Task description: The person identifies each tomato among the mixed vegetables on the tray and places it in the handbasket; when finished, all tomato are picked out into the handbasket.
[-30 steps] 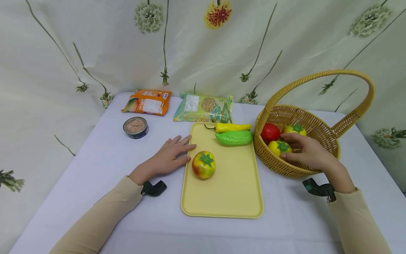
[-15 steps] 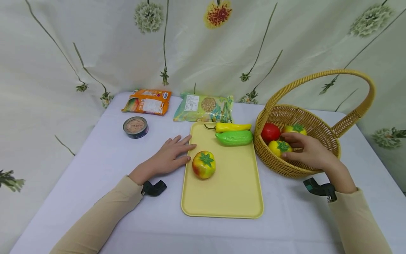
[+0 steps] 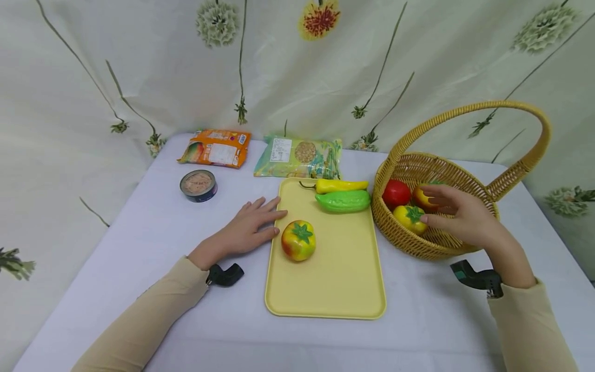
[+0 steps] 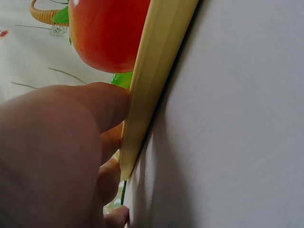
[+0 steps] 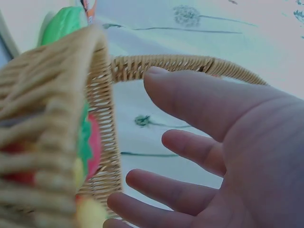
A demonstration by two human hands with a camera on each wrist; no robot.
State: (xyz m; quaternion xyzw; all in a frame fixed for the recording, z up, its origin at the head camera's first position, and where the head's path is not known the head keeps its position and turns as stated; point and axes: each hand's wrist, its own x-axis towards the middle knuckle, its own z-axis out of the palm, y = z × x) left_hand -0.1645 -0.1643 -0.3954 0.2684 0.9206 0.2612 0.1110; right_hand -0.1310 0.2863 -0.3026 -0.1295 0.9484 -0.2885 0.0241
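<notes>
The yellow fruit (image 3: 408, 219) with the green star-shaped leaves sits in the wicker basket (image 3: 395, 237) at the right of the frame, with the red fruit (image 3: 396, 193) just above it and the red-and-yellow fruit (image 3: 422, 197) to its upper right, partly covered by the right hand (image 3: 465, 216). I see that hand over the basket with thumb and fingers spread well apart and nothing between them, as the right wrist view confirms; whether a fingertip brushes any fruit I can't tell. I'd judge the step in hand to be work inside the basket, either a reach or a letting-go, which this instant alone doesn't settle for me. Closing on a fruit would call for thumb and fingers lower, on opposite sides of it; backing away would call for a path clear of the rim and the arched handle (image 3: 474, 107). Near the centre, the left hand (image 3: 246, 227) grips nothing: its fingers are spread, touching the left edge of the tray (image 3: 334, 284), perhaps steadying it. On the tray lie a mottled fruit (image 3: 298, 241), a green vegetable (image 3: 344, 201) and a yellow pepper (image 3: 341, 186). Toward the upper left, an orange packet (image 3: 216, 149), a green packet (image 3: 297, 157) and a tin (image 3: 199, 185) rest on the desk (image 3: 209, 330).
</notes>
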